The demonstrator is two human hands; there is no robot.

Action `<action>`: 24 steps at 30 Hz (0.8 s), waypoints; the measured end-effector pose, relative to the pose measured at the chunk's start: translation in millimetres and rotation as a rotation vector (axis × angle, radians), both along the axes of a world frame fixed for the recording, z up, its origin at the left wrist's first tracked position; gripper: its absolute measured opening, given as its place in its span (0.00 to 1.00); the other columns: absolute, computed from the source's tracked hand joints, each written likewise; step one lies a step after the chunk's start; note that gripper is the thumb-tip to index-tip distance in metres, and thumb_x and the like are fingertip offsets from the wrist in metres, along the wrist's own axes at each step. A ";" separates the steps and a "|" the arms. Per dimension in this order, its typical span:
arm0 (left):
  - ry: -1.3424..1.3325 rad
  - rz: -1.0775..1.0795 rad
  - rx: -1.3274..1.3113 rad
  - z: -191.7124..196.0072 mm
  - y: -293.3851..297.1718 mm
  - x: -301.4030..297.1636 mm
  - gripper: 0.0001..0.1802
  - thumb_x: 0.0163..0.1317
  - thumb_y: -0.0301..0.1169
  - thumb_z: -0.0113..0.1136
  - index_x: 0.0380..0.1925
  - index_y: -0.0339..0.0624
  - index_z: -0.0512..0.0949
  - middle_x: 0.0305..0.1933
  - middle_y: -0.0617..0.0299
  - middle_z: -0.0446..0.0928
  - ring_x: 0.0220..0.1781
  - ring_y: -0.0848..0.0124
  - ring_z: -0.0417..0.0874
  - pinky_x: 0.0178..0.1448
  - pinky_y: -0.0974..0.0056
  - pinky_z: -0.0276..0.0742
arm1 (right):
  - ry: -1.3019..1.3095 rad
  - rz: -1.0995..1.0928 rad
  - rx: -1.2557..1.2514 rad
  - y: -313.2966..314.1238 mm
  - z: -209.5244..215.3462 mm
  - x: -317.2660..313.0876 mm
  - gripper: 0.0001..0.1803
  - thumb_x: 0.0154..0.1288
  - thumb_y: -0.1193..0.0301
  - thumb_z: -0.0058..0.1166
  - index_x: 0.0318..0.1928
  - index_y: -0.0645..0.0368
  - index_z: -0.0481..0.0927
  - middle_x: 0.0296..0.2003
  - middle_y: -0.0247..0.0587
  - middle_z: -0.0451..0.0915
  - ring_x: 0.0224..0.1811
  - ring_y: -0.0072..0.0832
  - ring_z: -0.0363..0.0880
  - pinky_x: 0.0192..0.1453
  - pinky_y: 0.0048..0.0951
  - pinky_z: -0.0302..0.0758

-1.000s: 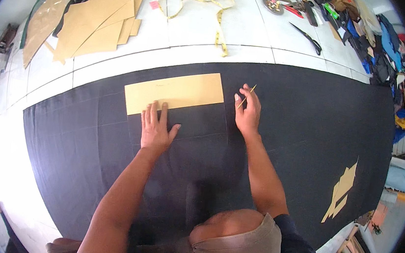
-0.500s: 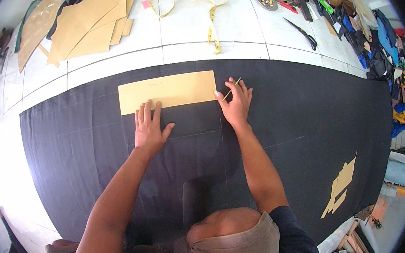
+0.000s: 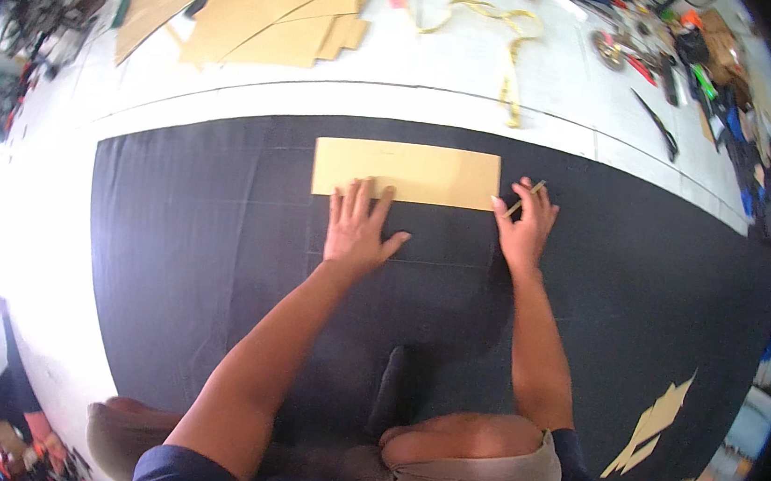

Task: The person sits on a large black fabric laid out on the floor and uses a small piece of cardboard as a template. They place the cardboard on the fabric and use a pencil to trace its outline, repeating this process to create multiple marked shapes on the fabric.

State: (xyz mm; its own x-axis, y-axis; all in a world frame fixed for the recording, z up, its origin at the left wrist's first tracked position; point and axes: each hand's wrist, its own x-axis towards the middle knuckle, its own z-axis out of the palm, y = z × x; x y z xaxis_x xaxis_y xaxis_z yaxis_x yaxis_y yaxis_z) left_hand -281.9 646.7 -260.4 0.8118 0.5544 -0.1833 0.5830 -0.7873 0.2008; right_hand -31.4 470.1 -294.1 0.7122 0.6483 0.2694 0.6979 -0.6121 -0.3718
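Note:
A rectangular tan card template (image 3: 430, 172) lies flat on a large sheet of black fabric (image 3: 210, 297). My left hand (image 3: 363, 229) rests spread, its fingertips pressing on the card's near edge, left of the middle. At the card's right end my right hand (image 3: 526, 229) is closed around a thin yellowish pencil (image 3: 526, 199), held slanting. The right thumb touches or nearly touches the card's right edge. Faint pale lines run across the fabric below and left of the card.
Past the fabric, on the white tiled surface, lie stacked tan cards (image 3: 273, 17), a yellow measuring tape (image 3: 513, 75) and black scissors (image 3: 656, 126). Several small tan card pieces (image 3: 653, 424) rest on the fabric at right. Tools and cloth are heaped at the far right.
My view has turned, so the card and both hands appear farther right and the card looks level. Both hands keep about the same places on the card.

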 end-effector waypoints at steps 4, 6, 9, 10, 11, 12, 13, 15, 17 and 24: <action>-0.033 0.010 -0.014 -2.3 4.9 -5.8 0.47 0.69 0.68 0.48 0.79 0.50 0.59 0.82 0.43 0.52 0.85 0.45 0.48 0.85 0.34 0.39 | 0.037 0.004 0.020 3.0 -2.5 -2.1 0.26 0.62 0.56 0.72 0.57 0.52 0.80 0.66 0.42 0.78 0.75 0.53 0.64 0.79 0.73 0.47; 0.002 0.014 -0.040 -2.3 4.5 -6.0 0.48 0.69 0.68 0.48 0.79 0.50 0.59 0.82 0.44 0.51 0.85 0.46 0.47 0.85 0.34 0.39 | 0.047 0.007 0.028 3.9 -4.3 -2.0 0.26 0.62 0.56 0.72 0.57 0.52 0.80 0.66 0.41 0.78 0.76 0.52 0.64 0.79 0.72 0.47; -0.011 0.019 -0.031 -5.6 3.2 -6.5 0.48 0.69 0.69 0.49 0.79 0.50 0.59 0.82 0.44 0.52 0.85 0.46 0.48 0.84 0.33 0.39 | 0.046 0.008 0.017 3.5 -5.0 -0.7 0.26 0.62 0.56 0.71 0.57 0.51 0.79 0.66 0.41 0.78 0.76 0.51 0.64 0.79 0.72 0.47; -0.027 0.024 -0.025 -7.6 2.4 -6.3 0.48 0.69 0.68 0.49 0.78 0.50 0.59 0.81 0.44 0.52 0.85 0.46 0.48 0.84 0.33 0.40 | 0.045 0.007 0.013 3.7 -5.0 -0.1 0.26 0.62 0.56 0.71 0.57 0.51 0.79 0.66 0.40 0.78 0.76 0.50 0.64 0.79 0.72 0.47; -0.043 0.027 -0.018 -9.3 1.1 -6.5 0.48 0.69 0.68 0.50 0.78 0.50 0.60 0.81 0.44 0.52 0.85 0.46 0.48 0.84 0.33 0.40 | 0.047 0.007 0.014 3.7 -4.9 0.5 0.26 0.63 0.56 0.71 0.57 0.51 0.79 0.67 0.40 0.77 0.76 0.50 0.64 0.79 0.72 0.46; -0.059 0.029 -0.013 -9.5 -0.2 -5.9 0.48 0.69 0.68 0.50 0.78 0.50 0.60 0.81 0.44 0.52 0.85 0.46 0.48 0.84 0.33 0.40 | 0.048 0.006 0.013 2.7 -5.0 1.4 0.26 0.63 0.55 0.71 0.57 0.51 0.79 0.67 0.40 0.77 0.76 0.50 0.64 0.79 0.72 0.46; -0.068 0.031 -0.018 -9.7 -0.8 -5.5 0.48 0.69 0.68 0.51 0.78 0.50 0.60 0.81 0.44 0.52 0.85 0.46 0.49 0.84 0.33 0.40 | 0.049 0.005 0.013 1.7 -5.1 2.3 0.26 0.63 0.55 0.71 0.57 0.51 0.79 0.67 0.40 0.77 0.76 0.50 0.64 0.80 0.72 0.46; -0.083 0.038 -0.027 -11.2 -1.2 -5.6 0.48 0.68 0.68 0.51 0.78 0.50 0.60 0.81 0.44 0.53 0.85 0.46 0.49 0.84 0.32 0.40 | 0.054 0.006 0.020 1.1 -5.2 3.2 0.26 0.63 0.55 0.71 0.57 0.51 0.80 0.67 0.40 0.77 0.76 0.50 0.64 0.80 0.72 0.46; -0.113 0.040 -0.019 -13.7 -1.7 -6.5 0.48 0.68 0.68 0.52 0.78 0.50 0.60 0.80 0.43 0.53 0.85 0.45 0.49 0.84 0.32 0.40 | 0.051 0.009 0.025 1.7 -5.0 3.0 0.26 0.63 0.55 0.71 0.56 0.51 0.80 0.67 0.40 0.77 0.76 0.50 0.65 0.80 0.72 0.47; -0.103 0.033 -0.013 -16.0 0.9 -10.6 0.48 0.68 0.68 0.51 0.78 0.49 0.61 0.80 0.42 0.52 0.85 0.45 0.48 0.84 0.31 0.40 | 0.046 0.000 -0.020 5.2 -0.8 -3.2 0.26 0.66 0.54 0.69 0.57 0.52 0.79 0.67 0.39 0.77 0.77 0.47 0.64 0.81 0.70 0.47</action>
